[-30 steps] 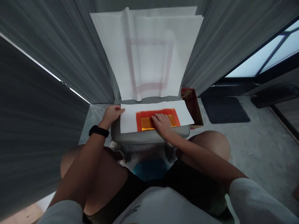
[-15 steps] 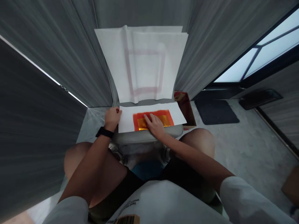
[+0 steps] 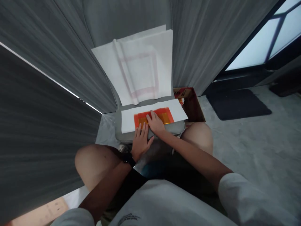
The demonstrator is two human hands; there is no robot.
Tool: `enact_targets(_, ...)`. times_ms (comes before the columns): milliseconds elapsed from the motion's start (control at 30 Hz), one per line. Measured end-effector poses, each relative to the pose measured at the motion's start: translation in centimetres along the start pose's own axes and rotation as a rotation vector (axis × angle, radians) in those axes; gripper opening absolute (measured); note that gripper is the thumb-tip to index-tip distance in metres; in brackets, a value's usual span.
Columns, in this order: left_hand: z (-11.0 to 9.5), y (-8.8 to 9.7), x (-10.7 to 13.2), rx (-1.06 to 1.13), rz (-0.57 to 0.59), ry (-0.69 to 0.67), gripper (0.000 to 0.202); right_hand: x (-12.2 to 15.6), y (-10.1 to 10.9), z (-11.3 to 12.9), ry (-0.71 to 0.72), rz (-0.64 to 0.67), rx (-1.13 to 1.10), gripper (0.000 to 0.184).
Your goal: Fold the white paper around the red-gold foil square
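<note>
A white paper sheet [image 3: 128, 119] lies across the grey chair seat [image 3: 176, 127], with an orange-red band [image 3: 168, 111] and a shiny gold foil piece [image 3: 166, 118] on it. My right hand [image 3: 156, 123] rests on the foil and the band, fingers stretched out. Beside it, my left hand [image 3: 141, 141] lies flat with fingers spread, its fingertips on the lower left of the foil. A dark watch is on the left wrist. Hidden under both hands is part of the foil.
Larger white sheets [image 3: 141, 72] lean on the chair's backrest [image 3: 127, 15], a faint reddish frame showing through. An open red cardboard box [image 3: 196, 106] stands on the floor right of the seat. Farther right lies a dark mat [image 3: 237, 105]. Grey curtains [image 3: 199, 37] hang around the chair.
My left hand has let go of the sheet's left edge and moved right onto the foil's lower left. My right hand stays on the foil. The view has turned somewhat.
</note>
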State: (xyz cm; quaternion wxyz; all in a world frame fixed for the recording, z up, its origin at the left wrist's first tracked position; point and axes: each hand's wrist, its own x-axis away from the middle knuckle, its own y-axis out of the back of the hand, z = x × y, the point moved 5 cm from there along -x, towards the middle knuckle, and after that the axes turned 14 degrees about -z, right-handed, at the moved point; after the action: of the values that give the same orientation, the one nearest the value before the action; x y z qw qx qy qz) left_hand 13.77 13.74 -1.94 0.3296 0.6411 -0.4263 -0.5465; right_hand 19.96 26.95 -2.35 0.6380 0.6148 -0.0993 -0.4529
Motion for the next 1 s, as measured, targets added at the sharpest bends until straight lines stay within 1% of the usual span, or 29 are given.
enact_targets(67, 0.7, 0.6, 0.1, -0.047, -0.011, 0.036, 0.071, 0.0, -0.1, -0.2, -0.002, -0.027, -0.019, 0.049)
enact_targets(167, 1.8, 1.4, 0.7, -0.109, -0.047, 0.111, 0.074, 0.0, -0.1, -0.9, -0.02, -0.069, -0.029, 0.052)
enact_targets(233, 2.7, 1.9, 1.4, -0.143, -0.073, 0.171, 0.079, 0.1, 0.2, -1.9, -0.046, -0.087, -0.017, 0.05)
enact_targets(300, 3.7, 2.2, 2.3, -0.165, -0.089, 0.224, 0.081, 0.4, 0.7, -3.5, -0.074, -0.098, -0.001, 0.048)
enact_targets(367, 4.8, 2.5, 3.2, -0.177, -0.099, 0.269, 0.083, 0.9, 1.5, -5.7, -0.106, -0.11, 0.013, 0.047)
enact_targets(467, 5.9, 2.9, 4.2, -0.186, -0.111, 0.305, 0.084, 1.9, 3.2, -9.8, -0.189, -0.133, -0.002, 0.047)
enact_targets(500, 6.1, 3.0, 4.5, -0.184, -0.12, 0.307, 0.084, 2.3, 3.8, -11.3, -0.25, -0.146, -0.035, 0.047)
enact_targets(600, 6.2, 3.2, 5.0, -0.158, -0.159, 0.318, 0.083, 3.5, 5.4, -15.9, -0.505, -0.188, -0.188, 0.043)
enact_targets(667, 6.2, 3.2, 5.1, -0.138, -0.176, 0.34, 0.081, 4.1, 6.2, -18.2, -0.631, -0.209, -0.267, 0.041)
enact_targets(733, 6.2, 3.1, 5.0, -0.127, -0.182, 0.355, 0.08, 4.7, 6.9, -19.9, -0.717, -0.218, -0.328, 0.038)
enact_targets(833, 6.4, 2.9, 5.0, -0.104, -0.185, 0.357, 0.08, 6.5, 7.8, -21.3, -0.849, -0.238, -0.446, 0.026)
enact_targets(900, 6.7, 2.8, 5.1, -0.064, -0.196, 0.361, 0.08, 8.4, 8.4, -21.3, -0.937, -0.272, -0.545, 0.02)
enact_targets(933, 6.9, 2.8, 5.3, -0.036, -0.209, 0.367, 0.079, 9.4, 8.6, -21.0, -0.977, -0.293, -0.604, 0.021)
enact_targets(1000, 7.0, 2.7, 5.7, 0.025, -0.256, 0.392, 0.076, 11.1, 8.5, -19.8, -1.037, -0.336, -0.738, 0.031)
